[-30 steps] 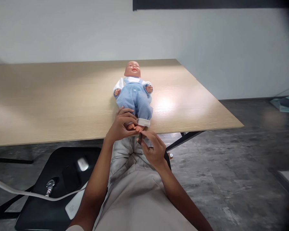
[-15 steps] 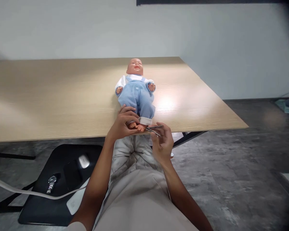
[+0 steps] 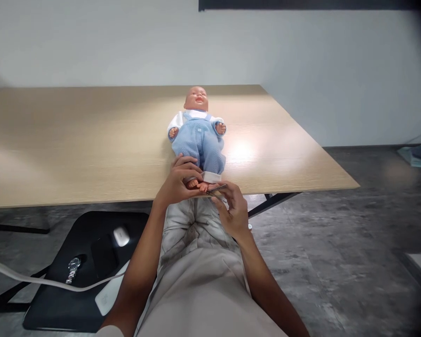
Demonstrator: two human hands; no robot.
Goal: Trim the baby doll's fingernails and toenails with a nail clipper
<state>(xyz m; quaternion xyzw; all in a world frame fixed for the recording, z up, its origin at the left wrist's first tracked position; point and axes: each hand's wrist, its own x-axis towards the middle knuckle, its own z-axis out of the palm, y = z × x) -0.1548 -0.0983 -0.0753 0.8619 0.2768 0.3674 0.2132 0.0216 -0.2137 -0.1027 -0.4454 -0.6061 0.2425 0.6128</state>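
A baby doll [image 3: 199, 135] in blue dungarees and a white top lies on its back, its feet at the table's near edge. My left hand [image 3: 178, 180] is closed round the doll's lower leg on the left, with the fingers over the trouser leg and the thumb beside the bare feet. Between the fingers and thumb of my right hand [image 3: 232, 208] is a small metal nail clipper [image 3: 217, 188]. Its tip is at the toes of the doll's right-hand foot [image 3: 203, 186]; whether it touches them I cannot tell.
The wooden table [image 3: 91, 140] stands near a pale wall. Below it on the left, a black chair [image 3: 52, 304] carries a wristwatch [image 3: 73, 270], a white case [image 3: 121, 236], a dark phone-like object [image 3: 104, 256] and a white block [image 3: 108, 297]. A white cable [image 3: 56, 283] crosses above the chair.
My right hand has moved slightly left, bringing the nail clipper closer to the doll's toes. The clipper's arms look nearer together. My left hand keeps its hold on the doll's leg.
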